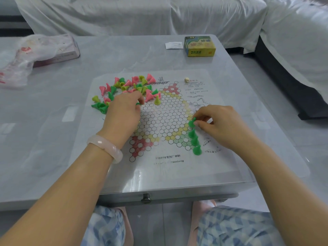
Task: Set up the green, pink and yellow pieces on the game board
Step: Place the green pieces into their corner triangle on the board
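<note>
Tabletop [53,121]: grey, glossy, carrying everything listed; its slick surface is letting any nudged sheet or piece slide freely.

Game board [159,167]: a thin printed sheet lying flat at the middle of the tabletop, serving here as the landmark; both forearms are reaching over its near edge, so a dragged wrist is likely to shift it and upset whatever is standing on it.

Left hand [124,112]: working at the board's far left, fingers curling round what looks like a green piece at the fingertips, mostly hidden; the heel of the hand is sitting close to loose pieces and could scatter them off the board.

Right hand [218,125]: working at the board's right side, thumb and fingers pinching a green pawn [192,123] and holding it just above the row; a clumsy release could be tipping it onto its neighbours.

Loose pile [131,87]: pink, yellow and green pieces lying jumbled on the board's far left corner, many on their sides; they could roll off onto the tabletop if brushed.

Placed row [195,141]: three green pieces standing upright along the board's near right point, almost touching; one knock could be toppling them all.

Die [186,79]: resting at the board's far edge, well apart from both hands.
</note>
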Tool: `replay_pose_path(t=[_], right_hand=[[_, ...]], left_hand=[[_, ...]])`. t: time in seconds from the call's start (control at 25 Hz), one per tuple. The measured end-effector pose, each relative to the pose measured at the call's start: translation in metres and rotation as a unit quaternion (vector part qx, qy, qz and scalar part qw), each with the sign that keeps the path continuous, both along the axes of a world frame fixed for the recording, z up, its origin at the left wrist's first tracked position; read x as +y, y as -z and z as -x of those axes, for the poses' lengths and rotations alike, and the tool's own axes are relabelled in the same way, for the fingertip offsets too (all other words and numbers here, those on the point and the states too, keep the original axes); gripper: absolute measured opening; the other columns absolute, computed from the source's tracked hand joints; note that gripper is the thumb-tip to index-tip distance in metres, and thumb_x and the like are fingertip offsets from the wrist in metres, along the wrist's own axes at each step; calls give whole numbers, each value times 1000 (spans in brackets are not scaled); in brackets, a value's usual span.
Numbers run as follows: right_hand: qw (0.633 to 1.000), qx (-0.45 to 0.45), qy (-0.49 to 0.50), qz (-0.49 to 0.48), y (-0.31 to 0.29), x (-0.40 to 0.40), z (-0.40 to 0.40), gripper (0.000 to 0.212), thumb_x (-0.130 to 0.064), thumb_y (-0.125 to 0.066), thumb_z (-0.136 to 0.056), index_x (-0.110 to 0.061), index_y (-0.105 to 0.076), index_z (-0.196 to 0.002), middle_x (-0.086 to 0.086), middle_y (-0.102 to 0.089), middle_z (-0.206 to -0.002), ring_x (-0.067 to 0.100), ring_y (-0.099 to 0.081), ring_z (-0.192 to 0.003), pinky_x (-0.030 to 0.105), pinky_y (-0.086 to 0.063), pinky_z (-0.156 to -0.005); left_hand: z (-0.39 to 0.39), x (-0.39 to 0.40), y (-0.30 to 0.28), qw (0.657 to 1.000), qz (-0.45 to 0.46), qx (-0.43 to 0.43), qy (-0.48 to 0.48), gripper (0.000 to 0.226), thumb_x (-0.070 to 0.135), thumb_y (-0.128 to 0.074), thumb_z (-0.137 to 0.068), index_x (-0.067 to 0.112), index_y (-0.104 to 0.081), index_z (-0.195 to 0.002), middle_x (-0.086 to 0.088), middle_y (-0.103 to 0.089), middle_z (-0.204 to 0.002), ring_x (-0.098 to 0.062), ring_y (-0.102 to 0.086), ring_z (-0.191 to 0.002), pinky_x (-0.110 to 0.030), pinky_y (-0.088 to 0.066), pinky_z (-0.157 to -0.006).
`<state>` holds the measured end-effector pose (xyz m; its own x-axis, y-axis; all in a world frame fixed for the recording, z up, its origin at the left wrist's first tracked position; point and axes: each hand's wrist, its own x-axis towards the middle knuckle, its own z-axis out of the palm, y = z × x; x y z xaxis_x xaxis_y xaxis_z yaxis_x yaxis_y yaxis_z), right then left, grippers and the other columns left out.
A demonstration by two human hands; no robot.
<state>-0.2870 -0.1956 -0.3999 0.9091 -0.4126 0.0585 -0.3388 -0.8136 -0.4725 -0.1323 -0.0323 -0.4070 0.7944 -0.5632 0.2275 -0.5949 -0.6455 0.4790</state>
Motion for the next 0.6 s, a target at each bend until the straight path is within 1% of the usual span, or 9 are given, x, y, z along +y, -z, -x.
replay_pose_path(t=[0.12,0.16,0.24,0.32,0.48,0.6], right_hand=[[1000,15,-3,0,1,0,-1,11,-22,-57,-84,-24,-66,-90,-6,-65,-91,12,-58,-88,36,-49,-82],[1000,22,-6,2,1,0,-1,11,-23,-57,-84,-25,-66,-90,-7,-64,-92,12,-57,-88,36,-49,-82],[999,32,-11,7,1,0,-1,12,-24,-57,-85,-24,-66,-93,-6,-64,-95,12,-57,-89,36,-49,-82],[999,33,-12,7,1,1,-1,13,-23,-57,-85,-23,-66,-94,-4,-64,-96,13,-57,-90,36,-49,-83],[999,29,-14,11,2,1,-2,13,-24,-58,-85,-23,-67,-95,-3,-63,-97,14,-56,-90,37,-49,-81],[999,29,-16,18,2,1,-2,13,-23,-57,-85,-23,-67,-95,-3,-63,-96,14,-56,-90,36,-49,-80]], left_hand=[[2,-1,-3,1000,24,3,4,25,7,-50,-88,11,-58,-112,-11,-62,-105,-24,-57,-88,-32,-45,-79],[2,-1,-4,1000,27,2,3,24,9,-51,-88,10,-59,-111,-10,-63,-105,-21,-56,-88,-30,-44,-79],[2,-1,-4,1000,29,-5,1,17,10,-53,-88,7,-64,-100,-7,-65,-100,-15,-52,-84,-26,-41,-77],[4,-1,-5,999,37,-3,-2,12,12,-54,-88,7,-65,-92,-5,-65,-93,-15,-53,-82,-26,-42,-75],[6,-1,-8,998,56,1,2,11,15,-55,-88,8,-63,-88,-1,-62,-85,-17,-55,-80,-32,-47,-76],[7,-2,-9,998,63,0,7,9,16,-55,-88,9,-62,-86,2,-59,-82,-16,-54,-79,-29,-46,-74]])
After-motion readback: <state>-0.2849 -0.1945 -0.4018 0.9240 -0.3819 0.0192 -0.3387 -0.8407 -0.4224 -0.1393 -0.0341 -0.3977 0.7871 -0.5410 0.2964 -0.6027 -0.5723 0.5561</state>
